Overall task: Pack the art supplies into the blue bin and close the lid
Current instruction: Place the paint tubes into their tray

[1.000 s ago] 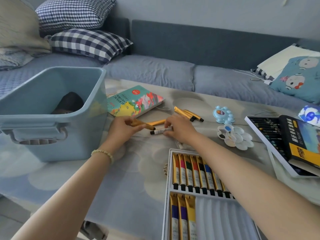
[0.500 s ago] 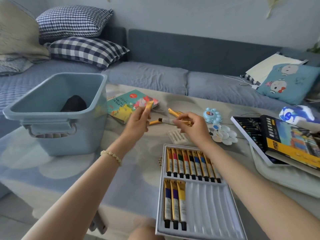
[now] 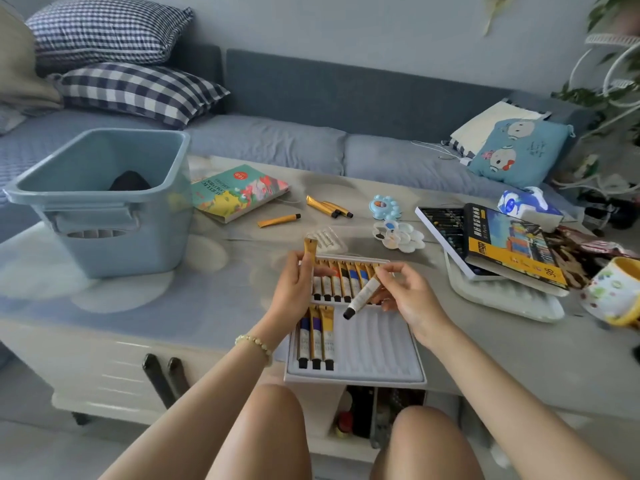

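My left hand (image 3: 294, 292) holds a gold paint tube (image 3: 310, 249) upright over the white paint tray (image 3: 377, 348). In my right hand (image 3: 408, 296) is a white paint tube (image 3: 363, 295), tilted with its black cap down over the tray. The tray holds a full back row of tubes and three tubes in the front row. The open blue bin (image 3: 104, 202) stands at the left with something dark inside. Loose gold tubes (image 3: 329, 207) and one single gold tube (image 3: 278, 220) lie on the table beyond the tray. No lid is in view.
A colourful book (image 3: 239, 192) lies beside the bin. Two flower-shaped palettes (image 3: 398, 235), a small clear packet (image 3: 325, 239), an oil pastel box (image 3: 498, 244) on a white tray, a tissue pack (image 3: 530, 206) and a mug (image 3: 613, 292) sit to the right. A sofa runs behind the table.
Both hands have come back from the far loose tubes to above the paint tray, each carrying a tube. The camera has tilted down and my knees are in view.
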Motion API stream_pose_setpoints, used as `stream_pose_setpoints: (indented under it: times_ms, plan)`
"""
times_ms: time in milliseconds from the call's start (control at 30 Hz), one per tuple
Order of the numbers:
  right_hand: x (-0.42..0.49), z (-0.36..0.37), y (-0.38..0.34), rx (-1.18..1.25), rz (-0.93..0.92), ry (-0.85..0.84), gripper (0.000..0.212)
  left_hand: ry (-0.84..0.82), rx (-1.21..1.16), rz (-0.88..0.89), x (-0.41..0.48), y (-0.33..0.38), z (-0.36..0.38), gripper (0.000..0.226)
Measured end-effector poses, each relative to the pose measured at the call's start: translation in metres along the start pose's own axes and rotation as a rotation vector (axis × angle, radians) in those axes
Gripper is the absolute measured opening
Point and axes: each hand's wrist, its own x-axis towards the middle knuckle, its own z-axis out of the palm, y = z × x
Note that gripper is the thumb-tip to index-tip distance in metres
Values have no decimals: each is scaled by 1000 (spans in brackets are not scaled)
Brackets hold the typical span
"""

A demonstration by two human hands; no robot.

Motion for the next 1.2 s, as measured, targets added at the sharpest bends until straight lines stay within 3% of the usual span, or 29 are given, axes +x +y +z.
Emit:
stream_pose_setpoints:
  times_ms: [433,700,800,967,1100,1200]
  plan:
    - [-10,19,33,-251,-140,-141,12,17,46,-14,-4,-4,2,23]
    - [-7,23,39,-578,-288,-177,9,8,47,-19,-1,-5,2,24]
    - [-6,22,31,-408,-182,-169,23,-16,12,-1,-1,-2,0,23]
    - [5,22,-1,-60,-106,9,16,-148,76,151,-2,11,4,31]
    - [10,22,-14,14,-76,-11,15,-281,81,192,-2,17,10,29]
    - [10,17,-16,88,-54,-25,10,-264,85,154,-1,13,10,34]
